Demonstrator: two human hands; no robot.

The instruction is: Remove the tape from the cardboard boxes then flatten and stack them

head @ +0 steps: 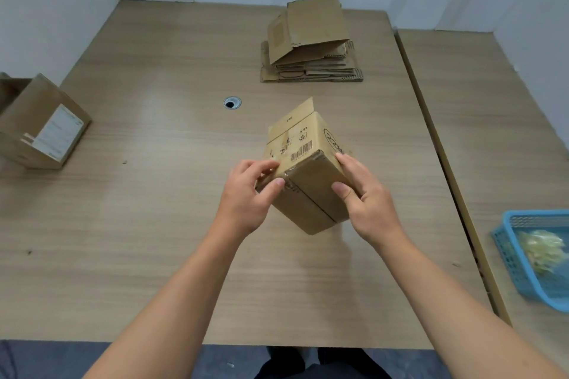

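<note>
A small brown cardboard box [308, 169] with a barcode is held tilted above the middle of the table, a flap open at its far end. Clear tape [288, 180] runs over the seam of the face turned to me. My left hand [249, 194] pinches at the tape's end on the box's left corner with thumb and fingertips. My right hand [366, 194] grips the box's right side, thumb on the near face. A stack of flattened boxes [311, 46] lies at the far side of the table.
Another box [43, 126] with a white label lies on its side at the left edge. A blue plastic basket [511, 261] holding crumpled tape sits on the adjoining table at right. A cable hole [232, 102] is set in the tabletop. Walls close off the back.
</note>
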